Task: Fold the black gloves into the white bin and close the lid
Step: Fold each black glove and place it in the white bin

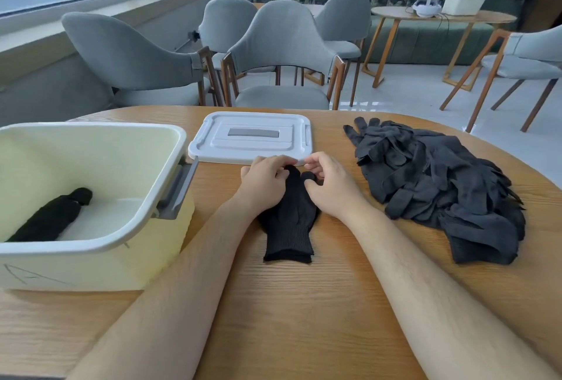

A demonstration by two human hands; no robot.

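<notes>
A black glove [289, 221] lies flat on the wooden table [304, 319] in front of me, cuff toward me. My left hand [264, 180] and my right hand [330, 186] both pinch its finger end near the lid. The white bin [100, 227] stands open at the left with one rolled black glove [51, 217] inside. Its white lid [252, 136] lies flat on the table beyond my hands. A pile of loose black gloves [438, 185] sits at the right.
Grey upholstered chairs [282, 54] stand beyond the far table edge. A round side table [441, 13] with a white headset and a white bin stands at the back right. Windows run along the left wall.
</notes>
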